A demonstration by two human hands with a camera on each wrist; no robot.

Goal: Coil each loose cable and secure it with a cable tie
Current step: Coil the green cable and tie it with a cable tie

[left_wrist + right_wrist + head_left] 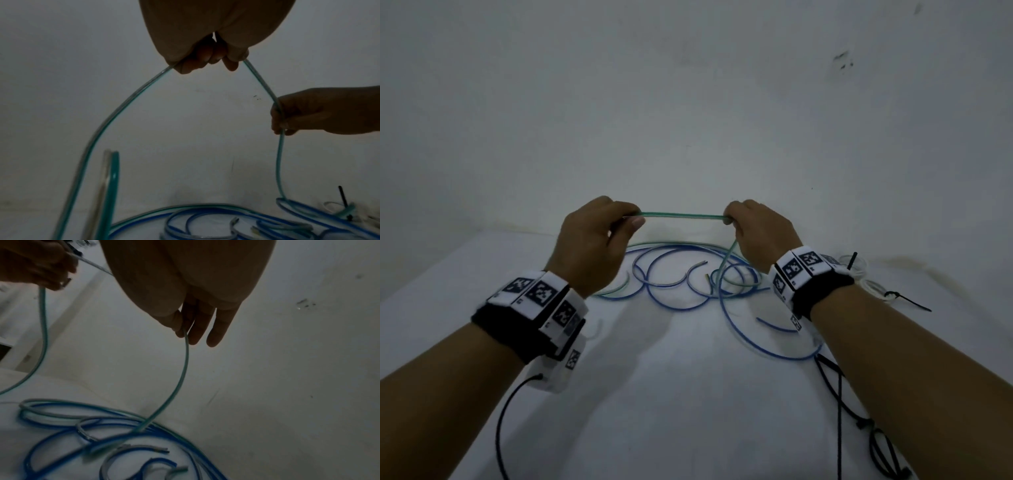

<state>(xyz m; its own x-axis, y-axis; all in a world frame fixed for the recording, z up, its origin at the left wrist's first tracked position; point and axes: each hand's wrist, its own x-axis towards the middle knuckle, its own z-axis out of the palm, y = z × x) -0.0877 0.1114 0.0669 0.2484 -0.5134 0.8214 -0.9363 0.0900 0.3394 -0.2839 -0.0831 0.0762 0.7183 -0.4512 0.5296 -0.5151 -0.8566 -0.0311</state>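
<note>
No words, brand names or numbers can be read in any of the three views. The only printed signs are the black-and-white square code markers on the white wristbands (pixel 541 294), seen from the head view: several on the band behind the left hand (pixel 592 243) and several on the band (pixel 803 270) behind the right hand (pixel 760 233). Beside some markers sits a tiny dark mark that may be a character, too small to make out. The markers are pixel patterns, not letters. The wrist views are dim and show no print on anything.
</note>
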